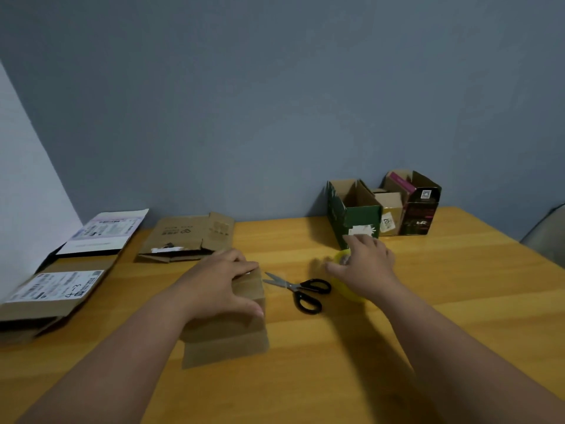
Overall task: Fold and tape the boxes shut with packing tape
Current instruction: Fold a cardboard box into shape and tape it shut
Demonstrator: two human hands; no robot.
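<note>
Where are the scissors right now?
The scissors lie on the wooden table, centre of view, between the small cardboard box and the yellow tape roll.

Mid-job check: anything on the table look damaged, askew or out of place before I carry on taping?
Nothing serious. The flattened box at the back shows a torn white label strip, and the scissors lie with blades open beside the small box under the left hand.

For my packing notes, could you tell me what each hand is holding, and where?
The left hand grips the small cardboard box over its top. The right hand is on the yellow tape roll; the grip is blurred.
</note>
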